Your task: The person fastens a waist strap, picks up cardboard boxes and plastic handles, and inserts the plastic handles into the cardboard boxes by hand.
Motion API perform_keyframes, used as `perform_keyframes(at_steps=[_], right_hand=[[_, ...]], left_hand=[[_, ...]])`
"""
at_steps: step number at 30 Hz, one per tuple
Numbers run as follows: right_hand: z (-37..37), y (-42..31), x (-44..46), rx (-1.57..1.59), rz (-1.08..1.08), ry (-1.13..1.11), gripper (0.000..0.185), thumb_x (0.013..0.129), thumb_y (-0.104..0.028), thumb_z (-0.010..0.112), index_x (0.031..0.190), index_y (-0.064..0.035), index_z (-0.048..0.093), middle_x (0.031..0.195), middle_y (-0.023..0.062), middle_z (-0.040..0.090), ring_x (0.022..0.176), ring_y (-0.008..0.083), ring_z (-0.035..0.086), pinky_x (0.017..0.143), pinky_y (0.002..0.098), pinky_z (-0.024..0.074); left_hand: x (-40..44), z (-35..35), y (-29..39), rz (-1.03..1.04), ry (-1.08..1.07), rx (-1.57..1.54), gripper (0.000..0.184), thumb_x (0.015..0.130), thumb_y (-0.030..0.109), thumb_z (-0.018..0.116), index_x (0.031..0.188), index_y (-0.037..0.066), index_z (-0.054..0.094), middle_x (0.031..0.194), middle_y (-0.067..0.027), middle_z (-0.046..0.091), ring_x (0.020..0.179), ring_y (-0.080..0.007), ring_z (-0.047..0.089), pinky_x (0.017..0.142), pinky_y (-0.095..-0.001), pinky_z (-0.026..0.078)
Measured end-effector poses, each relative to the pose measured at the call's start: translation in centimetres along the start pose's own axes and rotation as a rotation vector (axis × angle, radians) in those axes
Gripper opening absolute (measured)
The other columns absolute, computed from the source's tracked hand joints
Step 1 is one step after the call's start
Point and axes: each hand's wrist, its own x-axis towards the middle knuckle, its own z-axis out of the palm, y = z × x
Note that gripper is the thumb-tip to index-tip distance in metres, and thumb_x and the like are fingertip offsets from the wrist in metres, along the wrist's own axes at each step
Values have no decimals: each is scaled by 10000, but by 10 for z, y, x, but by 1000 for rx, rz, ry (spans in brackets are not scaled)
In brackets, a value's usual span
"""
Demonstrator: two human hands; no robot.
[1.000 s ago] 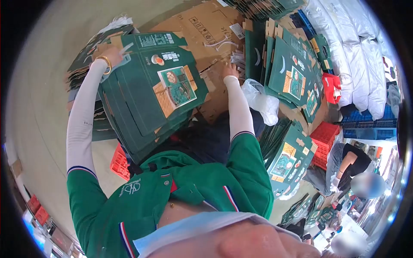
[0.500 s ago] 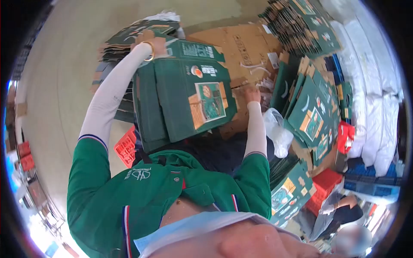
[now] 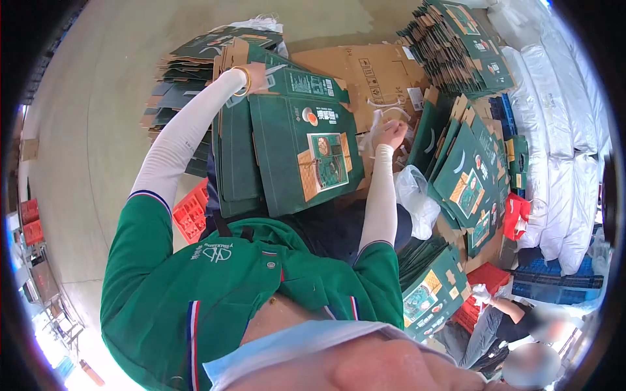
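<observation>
Flattened green cartons [image 3: 277, 150] with a printed food picture lie in a pile across my lap. My left hand [image 3: 256, 78] is closed at the far left edge of the top carton, a pale strip [image 3: 276, 68] showing beside its fingers; the fingertips are partly hidden. To the right of the pile, my right hand [image 3: 391, 134] is closed on a white plastic strip [image 3: 376, 124], above a brown cardboard box [image 3: 345, 62]. More white strips [image 3: 386, 104] lie on the box beyond that hand.
Stacks of flattened green cartons stand at the far left [image 3: 189, 65], far right [image 3: 456, 49] and near right [image 3: 469, 176]. A clear plastic bag [image 3: 416, 199] hangs beside my right forearm. Red crates [image 3: 190, 212] and white sacks [image 3: 554, 117] are around. Other people [image 3: 502, 326] are at lower right.
My right hand has risen from the brown box and now has a white strip in it. My left hand has shifted slightly right along with the carton in view.
</observation>
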Motion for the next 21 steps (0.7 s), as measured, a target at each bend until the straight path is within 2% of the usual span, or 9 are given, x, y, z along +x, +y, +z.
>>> perform_keyframes(at_steps=[2, 3, 7, 10, 12, 14, 16, 17, 21], right_hand=[[22, 54, 19, 396, 30, 146, 63, 828, -101, 447, 777, -67, 462, 738, 116, 558, 667, 237, 578, 600, 319, 483], [16, 6, 6, 816, 232, 90, 45, 818, -72, 458, 775, -69, 443, 722, 78, 545, 640, 208, 566, 572, 289, 484], [14, -51, -36, 965, 380, -265, 33, 810, -81, 474, 800, -59, 495, 724, 30, 506, 708, 129, 508, 613, 248, 450], [18, -72, -47, 734, 103, -254, 42, 785, -102, 531, 826, -89, 533, 691, 32, 543, 658, 128, 518, 563, 267, 435], [11, -79, -50, -295, -657, -201, 110, 744, -130, 582, 854, -136, 566, 725, 41, 587, 612, 195, 550, 555, 326, 439], [16, -69, -45, -245, -587, -226, 170, 708, -180, 613, 870, -154, 569, 789, 52, 605, 632, 277, 568, 587, 388, 444], [24, -50, -39, 136, -111, -434, 204, 703, -230, 620, 882, -146, 573, 749, 75, 609, 680, 312, 572, 627, 392, 449], [11, -66, -37, -244, -185, -378, 190, 713, -187, 621, 888, -116, 599, 724, 103, 613, 646, 234, 592, 599, 322, 459], [-14, -84, -39, -310, -234, -361, 196, 712, -155, 615, 903, -114, 602, 687, 99, 598, 618, 211, 576, 592, 311, 457]], left_hand=[[30, 30, -16, 3, 122, 47, 242, 704, 122, 510, 837, -67, 582, 800, -231, 597, 732, -304, 612, 614, -374, 470], [47, 44, -26, -1, 242, 93, 253, 709, 137, 513, 841, -66, 584, 814, -235, 595, 751, -309, 609, 631, -374, 470], [70, 58, -36, 237, 63, 442, 269, 732, 159, 499, 874, -52, 587, 859, -228, 595, 793, -323, 600, 670, -380, 469], [18, 36, -2, 96, 156, 145, 265, 750, 151, 474, 902, -34, 588, 896, -214, 594, 806, -329, 596, 686, -385, 471], [2, 37, 14, 62, 127, 149, 269, 754, 155, 474, 919, -22, 590, 898, -202, 598, 813, -325, 596, 693, -391, 470], [8, 43, 20, 42, 175, 149, 271, 744, 170, 486, 901, -19, 601, 886, -199, 601, 816, -323, 596, 699, -392, 469], [29, 55, 8, 88, 154, 187, 263, 740, 179, 492, 886, -2, 615, 878, -194, 604, 823, -325, 594, 703, -393, 468], [36, 55, 4, 113, 153, 173, 263, 737, 176, 488, 887, 5, 620, 891, -191, 602, 826, -329, 593, 701, -405, 465], [24, 24, -1, 253, 30, -332, 204, 761, 206, 513, 780, 14, 580, 747, -143, 569, 705, -242, 575, 612, -336, 462]])
